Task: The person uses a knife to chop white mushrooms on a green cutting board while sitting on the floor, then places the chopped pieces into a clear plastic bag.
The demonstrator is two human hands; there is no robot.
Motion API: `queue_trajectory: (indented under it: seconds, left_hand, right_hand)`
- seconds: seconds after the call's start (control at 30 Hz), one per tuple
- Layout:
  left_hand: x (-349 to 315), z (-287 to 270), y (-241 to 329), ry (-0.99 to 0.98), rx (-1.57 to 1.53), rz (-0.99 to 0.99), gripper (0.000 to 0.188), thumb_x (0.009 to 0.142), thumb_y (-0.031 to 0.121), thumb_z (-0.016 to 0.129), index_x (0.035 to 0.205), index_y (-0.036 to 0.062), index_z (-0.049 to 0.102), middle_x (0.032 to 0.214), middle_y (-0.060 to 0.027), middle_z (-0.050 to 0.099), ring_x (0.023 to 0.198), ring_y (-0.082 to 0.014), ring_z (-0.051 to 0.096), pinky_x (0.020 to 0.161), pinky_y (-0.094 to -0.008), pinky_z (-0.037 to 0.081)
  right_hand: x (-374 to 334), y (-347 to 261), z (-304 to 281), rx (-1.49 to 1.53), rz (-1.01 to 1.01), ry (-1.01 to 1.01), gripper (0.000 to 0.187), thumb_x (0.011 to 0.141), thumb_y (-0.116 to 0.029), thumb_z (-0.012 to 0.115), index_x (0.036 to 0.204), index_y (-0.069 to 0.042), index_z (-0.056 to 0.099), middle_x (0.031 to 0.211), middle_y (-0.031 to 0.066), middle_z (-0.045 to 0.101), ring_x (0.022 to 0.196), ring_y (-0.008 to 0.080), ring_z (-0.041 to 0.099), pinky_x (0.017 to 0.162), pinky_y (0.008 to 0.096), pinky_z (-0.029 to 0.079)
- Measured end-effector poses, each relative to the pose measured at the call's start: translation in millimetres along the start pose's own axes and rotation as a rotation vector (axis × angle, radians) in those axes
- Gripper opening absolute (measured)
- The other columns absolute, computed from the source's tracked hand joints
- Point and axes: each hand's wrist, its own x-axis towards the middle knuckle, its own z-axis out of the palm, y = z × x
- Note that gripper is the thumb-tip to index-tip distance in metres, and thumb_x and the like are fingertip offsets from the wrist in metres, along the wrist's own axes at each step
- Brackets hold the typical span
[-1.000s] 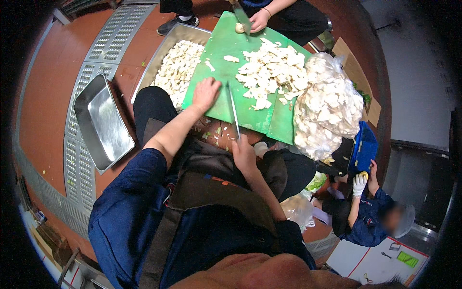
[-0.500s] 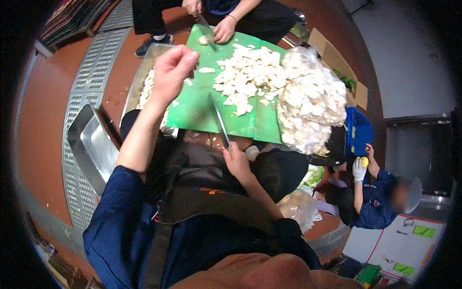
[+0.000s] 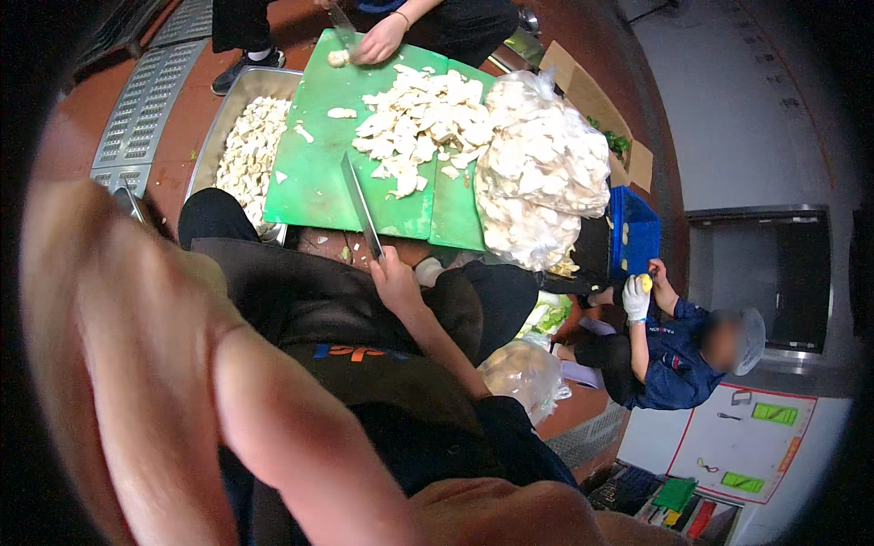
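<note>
My left hand looms large and slightly blurred at the lower left, very close to the camera. Its fingers are apart and point downward; the tips are out of sight, and nothing shows in them. In my right hand is a kitchen knife, held by its handle, the blade pointing away over the near edge of the green cutting board. A heap of pale, sliced food pieces lies on the board. Beside it stands a clear plastic bag full of similar pieces.
A steel tray of pale chunks stands left of the board. Across it, a co-worker's hand and knife work on a pale piece. At right are a blue crate, a cardboard box and another person holding something yellow.
My left hand has come from above the board back toward the camera and its closed fingers have spread. My right hand still holds the knife. The whole view has shifted.
</note>
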Motion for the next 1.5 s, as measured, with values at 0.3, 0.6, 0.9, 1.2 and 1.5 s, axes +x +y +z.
queue_trajectory:
  seconds: [0.3,0.6,0.9,1.2,1.5]
  left_hand:
    - [-9,2,-4,0.065,0.052,-0.04,0.029,0.097,0.028,0.054,0.078,0.0065,0.06,0.067,-0.002,0.048,0.059,-0.0151,0.053,0.074,-0.0434,0.054]
    - [-1,-3,-16,0.069,0.054,-0.05,0.028,0.097,0.027,0.053,0.082,0.0054,0.062,0.072,-0.0034,0.052,0.061,-0.0153,0.054,0.074,-0.0421,0.054]
    - [0,-1,-17,0.076,0.073,-0.068,0.028,0.097,0.027,0.052,0.086,0.0044,0.064,0.076,-0.0048,0.055,0.064,-0.0155,0.056,0.074,-0.0408,0.054]
    - [-5,-4,-17,0.104,0.065,-0.061,0.028,0.097,0.026,0.051,0.09,0.0033,0.066,0.081,-0.0062,0.059,0.067,-0.0157,0.058,0.074,-0.0395,0.054]
    - [5,-3,-2,0.164,0.147,-0.045,0.03,0.097,0.025,0.049,0.094,0.0023,0.068,0.085,-0.0076,0.062,0.069,-0.0159,0.059,0.074,-0.0382,0.054]
  right_hand:
    - [-2,-6,2,0.027,-0.051,0.015,0.027,0.093,-0.022,0.058,0.111,-0.004,0.048,0.086,0.0254,0.064,0.085,0.0475,0.062,0.069,0.0548,0.048]
    - [1,5,2,-0.015,0.034,-0.004,0.026,0.094,-0.023,0.057,0.11,-0.006,0.048,0.085,0.026,0.065,0.085,0.0484,0.062,0.07,0.0558,0.048]
    - [-4,3,1,-0.002,0.009,0.029,0.025,0.094,-0.022,0.057,0.109,-0.005,0.048,0.083,0.0259,0.064,0.083,0.0484,0.062,0.069,0.0559,0.048]
    - [-2,3,2,-0.019,0.004,0.0,0.026,0.094,-0.022,0.058,0.109,-0.005,0.046,0.083,0.0271,0.064,0.082,0.0493,0.062,0.068,0.0569,0.048]
    - [6,-3,6,0.026,-0.073,0.017,0.023,0.094,-0.021,0.057,0.108,-0.004,0.047,0.084,0.0271,0.063,0.083,0.0492,0.061,0.068,0.0559,0.047]
